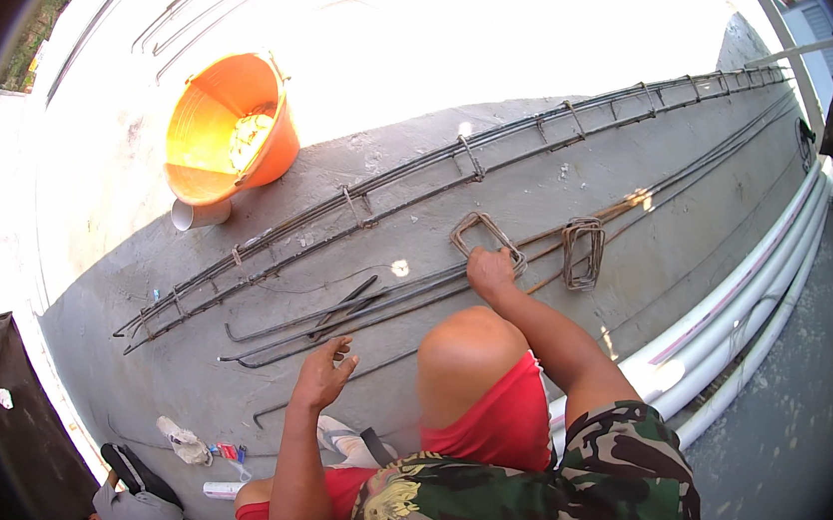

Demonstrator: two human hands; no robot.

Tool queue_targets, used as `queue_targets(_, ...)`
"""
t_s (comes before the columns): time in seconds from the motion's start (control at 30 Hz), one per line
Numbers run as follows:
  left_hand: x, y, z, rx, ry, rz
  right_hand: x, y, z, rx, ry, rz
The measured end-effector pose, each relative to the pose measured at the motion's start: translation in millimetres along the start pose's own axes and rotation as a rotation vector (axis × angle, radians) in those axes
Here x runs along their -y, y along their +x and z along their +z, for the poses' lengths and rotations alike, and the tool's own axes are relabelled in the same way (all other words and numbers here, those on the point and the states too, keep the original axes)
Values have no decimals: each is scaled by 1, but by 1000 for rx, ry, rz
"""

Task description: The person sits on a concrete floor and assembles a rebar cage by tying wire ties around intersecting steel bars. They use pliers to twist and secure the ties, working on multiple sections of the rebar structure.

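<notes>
1. Bucket [204, 124] beyond the left hand [325, 372]: orange.
2. Wire frames [568, 255] at the right hand [492, 272]: rusty brown.
3. Pipes [720, 331] right of both hands: white.
4. Shirt [534, 502] behind both hands: green-black-brown camouflage, yellow motif.

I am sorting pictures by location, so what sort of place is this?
Probably a construction site: a tied rebar cage, bent steel stirrups and white pipes lie on a grey floor.

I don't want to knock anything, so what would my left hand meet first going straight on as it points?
Likely the dark steel rods just ahead of your left hand; its height is unclear, so it might pass above them.
</notes>
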State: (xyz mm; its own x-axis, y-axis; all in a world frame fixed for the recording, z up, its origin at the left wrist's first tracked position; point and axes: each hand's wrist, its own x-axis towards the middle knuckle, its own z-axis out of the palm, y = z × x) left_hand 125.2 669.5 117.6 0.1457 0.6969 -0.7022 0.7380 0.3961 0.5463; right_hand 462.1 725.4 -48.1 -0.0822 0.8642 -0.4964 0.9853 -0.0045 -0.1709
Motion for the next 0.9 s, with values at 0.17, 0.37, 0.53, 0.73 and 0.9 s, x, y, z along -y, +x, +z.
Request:
queue_targets(0.17, 16, -8, 47, 153, 32, -60, -6, 8, 6, -12, 148, 81)
queue_targets(0.37, 32, -5, 54, 138, 52, -115, 0, 7, -2, 50, 98, 122)
queue_targets(0.53, 34, -4, 52, 85, 13, -123, 1, 5, -15, 189, 234, 152)
queue_targets(0.73, 33, 0, 61, 98, 0, -109, 0, 2, -20, 184, 251, 205)
queue_targets(0.9, 24, 5, 63, 116, 35, -82, -5, 0, -25, 149, 277, 239)
